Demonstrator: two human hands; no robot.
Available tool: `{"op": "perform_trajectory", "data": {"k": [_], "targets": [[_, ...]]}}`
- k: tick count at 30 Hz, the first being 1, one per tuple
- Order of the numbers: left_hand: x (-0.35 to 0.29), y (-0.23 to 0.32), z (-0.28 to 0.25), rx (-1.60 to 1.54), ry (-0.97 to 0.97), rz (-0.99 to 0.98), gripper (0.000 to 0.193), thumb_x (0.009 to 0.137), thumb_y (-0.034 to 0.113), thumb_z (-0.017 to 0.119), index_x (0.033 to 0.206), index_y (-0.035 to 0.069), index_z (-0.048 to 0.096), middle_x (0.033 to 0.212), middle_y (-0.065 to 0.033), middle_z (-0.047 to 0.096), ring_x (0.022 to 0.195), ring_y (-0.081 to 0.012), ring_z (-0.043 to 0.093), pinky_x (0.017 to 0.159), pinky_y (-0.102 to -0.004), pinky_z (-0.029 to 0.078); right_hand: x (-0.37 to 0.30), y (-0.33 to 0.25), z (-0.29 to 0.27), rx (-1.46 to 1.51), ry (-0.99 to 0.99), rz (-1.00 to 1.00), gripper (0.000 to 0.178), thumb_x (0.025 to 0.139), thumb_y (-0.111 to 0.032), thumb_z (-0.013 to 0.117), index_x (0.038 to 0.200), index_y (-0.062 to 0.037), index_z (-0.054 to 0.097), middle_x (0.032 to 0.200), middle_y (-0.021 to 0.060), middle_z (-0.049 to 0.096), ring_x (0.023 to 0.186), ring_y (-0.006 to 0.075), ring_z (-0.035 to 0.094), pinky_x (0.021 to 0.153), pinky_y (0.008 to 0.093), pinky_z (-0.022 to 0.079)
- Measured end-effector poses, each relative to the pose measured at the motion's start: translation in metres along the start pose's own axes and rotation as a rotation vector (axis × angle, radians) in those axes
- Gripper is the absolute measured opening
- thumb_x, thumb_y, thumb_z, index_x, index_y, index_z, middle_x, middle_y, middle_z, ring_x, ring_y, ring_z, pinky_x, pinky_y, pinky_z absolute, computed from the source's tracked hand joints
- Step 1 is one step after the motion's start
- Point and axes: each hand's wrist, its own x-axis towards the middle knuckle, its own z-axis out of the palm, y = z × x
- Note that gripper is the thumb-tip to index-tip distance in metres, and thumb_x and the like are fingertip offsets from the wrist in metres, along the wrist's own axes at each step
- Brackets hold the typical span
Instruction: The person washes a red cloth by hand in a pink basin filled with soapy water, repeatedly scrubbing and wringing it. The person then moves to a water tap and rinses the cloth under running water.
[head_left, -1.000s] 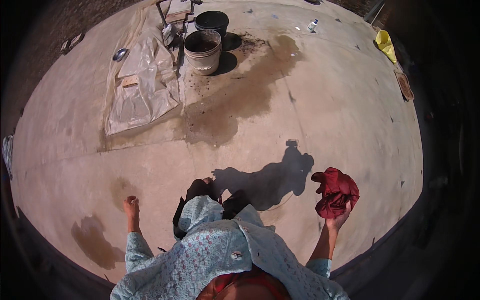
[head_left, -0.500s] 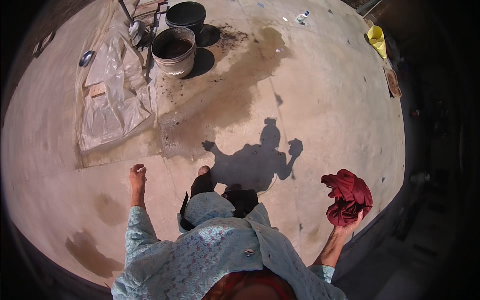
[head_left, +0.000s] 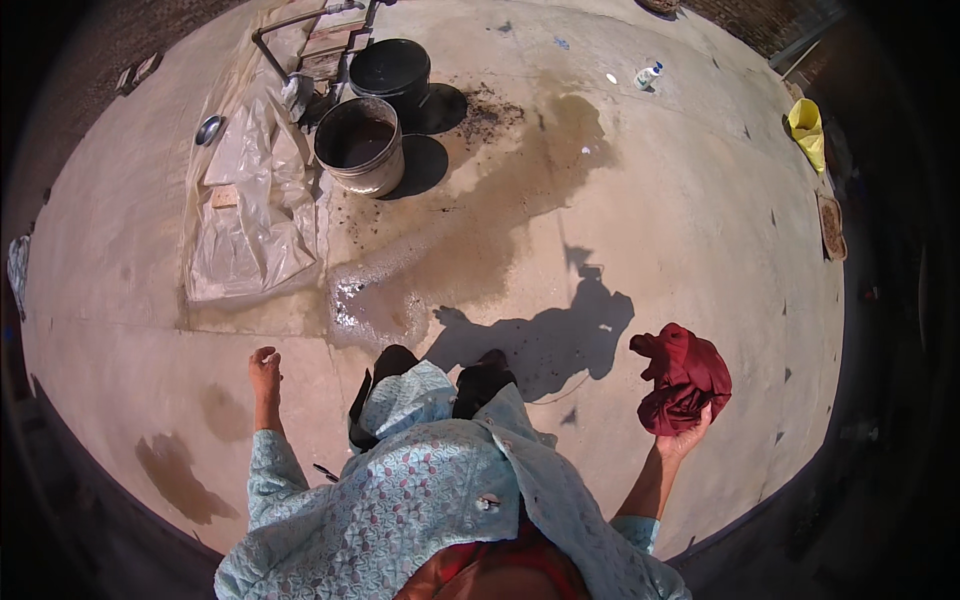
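Observation:
Out to the right, my right hand (head_left: 686, 438) is closed on a bunched dark red cloth (head_left: 684, 382), whose folds hang over the fingers. My left hand (head_left: 265, 374) is held out at the left, away from any object. Its fingers are loosely bent and apart, with nothing seen in them. Below both arms lies the pale concrete ground (head_left: 700, 250). Ahead of my feet a wet patch (head_left: 400, 295) glistens, with my shadow (head_left: 555, 335) beside it.
A whitish bucket (head_left: 365, 160) with dark contents and a black bucket (head_left: 390, 72) stand ahead left. Beside them lie a plastic sheet (head_left: 250, 230) and a metal bowl (head_left: 209, 130). Farther right are a pump bottle (head_left: 649, 76), a yellow bag (head_left: 806, 130) and a shallow tray (head_left: 831, 226).
The buckets, sheet and bottle have shifted down and rightward in view as I walk forward. My shadow has turned and leans right. The red cloth stays in my right hand.

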Motion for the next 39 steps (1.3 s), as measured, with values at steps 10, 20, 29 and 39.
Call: {"op": "perform_trajectory", "data": {"k": [10,20,29,39], "targets": [[0.013,0.03,0.073,-0.027,0.01,-0.241,0.03,0.077,0.017,0.056,0.104,0.003,0.061,0.095,-0.0103,0.061,0.079,-0.02,0.06,0.057,-0.0346,0.054,0.164,0.02,0.173,-0.042,-0.128,0.061,0.051,0.081,-0.026,0.06,0.125,-0.005,0.046,0.124,0.0113,0.053,0.112,0.0281,0.052,0.098,0.0454,0.043],[0.118,0.231,0.248,-0.484,-0.212,0.136,0.021,0.08,0.011,0.058,0.099,0.002,0.057,0.088,-0.0061,0.052,0.071,-0.0131,0.054,0.062,-0.0269,0.045,0.247,0.011,0.217,-0.124,-0.095,-0.035,0.053,0.08,-0.026,0.06,0.126,-0.0051,0.046,0.125,0.0113,0.052,0.113,0.0292,0.051,0.097,0.0467,0.043],[0.107,0.338,0.211,-0.538,-0.068,-0.019,0.026,0.082,0.016,0.058,0.106,0.007,0.055,0.084,-0.0014,0.055,0.073,-0.0092,0.052,0.06,-0.0217,0.041,0.415,0.055,0.3,-0.096,-0.275,0.188,0.05,0.077,-0.021,0.063,0.121,-0.0024,0.05,0.119,0.0109,0.056,0.109,0.0271,0.054,0.097,0.0435,0.042],[0.089,0.346,0.223,-0.436,0.189,-0.372,0.026,0.085,0.022,0.058,0.107,0.008,0.058,0.095,-0.0029,0.058,0.083,-0.0123,0.054,0.062,-0.0272,0.047,0.544,0.171,0.503,-0.213,-0.689,0.49,0.053,0.077,-0.023,0.064,0.123,-0.0016,0.048,0.122,0.0111,0.055,0.111,0.0269,0.053,0.1,0.0442,0.04]]}}
